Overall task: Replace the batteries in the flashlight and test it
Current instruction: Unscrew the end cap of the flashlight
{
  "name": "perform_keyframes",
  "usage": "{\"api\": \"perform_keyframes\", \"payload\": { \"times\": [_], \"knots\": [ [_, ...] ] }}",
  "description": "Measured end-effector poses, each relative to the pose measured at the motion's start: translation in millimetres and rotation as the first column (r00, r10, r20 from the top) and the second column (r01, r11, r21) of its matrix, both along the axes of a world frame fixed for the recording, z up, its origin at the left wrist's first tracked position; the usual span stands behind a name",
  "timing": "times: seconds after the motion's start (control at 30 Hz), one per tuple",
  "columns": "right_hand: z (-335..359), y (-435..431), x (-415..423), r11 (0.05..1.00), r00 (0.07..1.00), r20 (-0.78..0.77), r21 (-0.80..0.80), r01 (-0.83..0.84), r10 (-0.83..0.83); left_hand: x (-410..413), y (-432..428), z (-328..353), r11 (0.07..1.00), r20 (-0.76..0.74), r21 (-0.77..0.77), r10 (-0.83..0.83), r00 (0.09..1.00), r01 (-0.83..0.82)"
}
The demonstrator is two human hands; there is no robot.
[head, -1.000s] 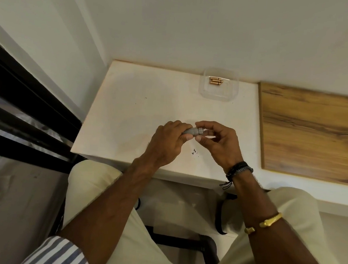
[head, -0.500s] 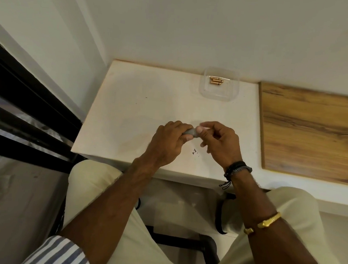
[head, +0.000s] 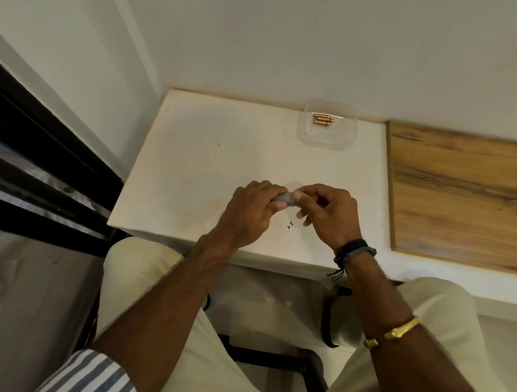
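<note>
Against the white wall, the pale cream rectangular surface [head: 210, 161] carries everything; a wood-grain laminate board [head: 467, 193] lies flat just right of it. Clear plastic square tub [head: 328, 139] sits at the surface's far edge, holding small copper-coloured batteries [head: 322, 121], well apart from the hands. Left hand [head: 251, 209] and right hand [head: 327, 212] meet above the surface's near middle, both clamped on a small grey cylindrical flashlight [head: 283, 198]; only a short stretch of it shows between the fingers. Tiny dark specks [head: 292, 225] lie on the surface just below the hands.

Handling guess: flashlight looks light and rigid, smooth metal or plastic, so likely slippery; best to grip the body in the left hand and pinch the end cap with the right fingertips to twist. Whether the cap is loose, cannot tell.

Versus a second ago: the right hand's fingers have closed in over the flashlight, hiding more of it; tub and batteries unchanged.
</note>
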State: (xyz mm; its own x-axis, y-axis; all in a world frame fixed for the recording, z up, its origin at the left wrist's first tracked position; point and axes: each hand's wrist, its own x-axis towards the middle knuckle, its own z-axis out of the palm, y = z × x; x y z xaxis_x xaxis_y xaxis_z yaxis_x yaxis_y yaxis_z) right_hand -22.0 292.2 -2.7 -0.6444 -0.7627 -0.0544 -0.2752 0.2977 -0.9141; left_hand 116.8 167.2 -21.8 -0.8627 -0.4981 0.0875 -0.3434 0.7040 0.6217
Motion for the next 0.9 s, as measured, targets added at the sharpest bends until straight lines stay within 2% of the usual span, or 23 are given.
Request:
{"api": "perform_keyframes", "payload": {
  "times": [0.23, 0.4, 0.53, 0.6, 0.7, 0.9],
  "knots": [
    [-3.9, 8.4, -10.0, 0.995, 0.998, -0.058, -0.1, -0.02, 0.014, 0.5, -6.2, -6.1, 0.999, -0.015, 0.045, 0.027, 1.0, -0.026],
    [-5.8, 7.9, -10.0, 0.99, 0.984, 0.178, -0.129, 0.05, -0.026, 0.2, -6.1, -8.8, 0.995, -0.093, 0.089, 0.062, 0.994, -0.054],
    [-12.0, 3.8, -9.1, 0.98, 0.95, 0.292, -0.121, 0.156, -0.115, 0.9, -3.9, -8.3, 0.98, -0.181, 0.194, 0.079, 0.98, -0.043],
    [-16.4, 0.5, -12.1, 0.961, 0.942, 0.24, -0.082, 0.262, -0.237, 1.5, -2.6, -5.2, 0.964, -0.218, 0.263, 0.108, 0.97, -0.048],
    [-23.5, -5.0, -17.0, 0.934, 0.934, 0.063, -0.045, 0.355, -0.352, 0.6, 0.7, -3.1, 0.949, -0.263, 0.309, 0.147, 0.954, -0.06],
    [-48.0, -18.4, -24.5, 0.906, 0.898, -0.221, 0.108, 0.41, -0.38, -2.5, 2.5, -7.7, 0.95, -0.261, 0.3, 0.169, 0.951, -0.086]
  ]
}}
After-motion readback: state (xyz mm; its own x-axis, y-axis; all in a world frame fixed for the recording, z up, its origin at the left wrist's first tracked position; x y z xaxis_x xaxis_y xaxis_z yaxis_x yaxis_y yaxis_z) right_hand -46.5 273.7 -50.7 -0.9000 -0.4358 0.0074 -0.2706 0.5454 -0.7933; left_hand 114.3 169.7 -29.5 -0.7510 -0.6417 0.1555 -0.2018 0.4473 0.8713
